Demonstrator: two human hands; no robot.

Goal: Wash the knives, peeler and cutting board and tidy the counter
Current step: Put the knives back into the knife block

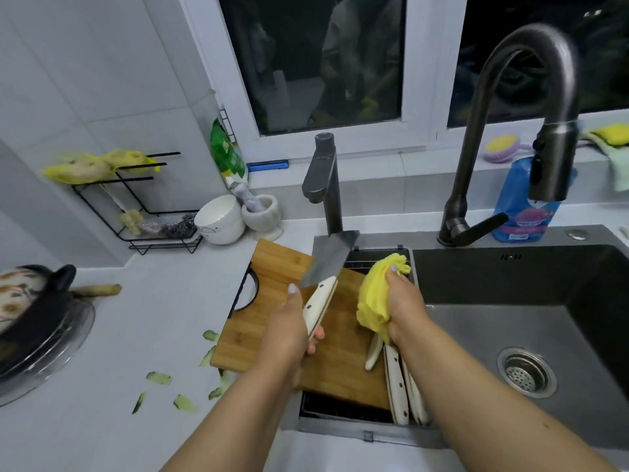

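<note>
Head view: our left hand (289, 330) wraps the cleaver (328, 264) by its pale handle, blade angled up and away over the board (272, 321), likely presenting a flat side for wiping. Our right hand (401, 301) bunches the yellow cloth (372, 301) in curled fingers just beside the blade, not touching it. The blade sits above and ahead of the left grip. More pale-handled tools (396, 379), knives and perhaps the peeler, lie at the board's right edge by the sink (476, 321). Peels (158, 378) litter the counter (153, 318). Tap (531, 107) appears off.
</note>
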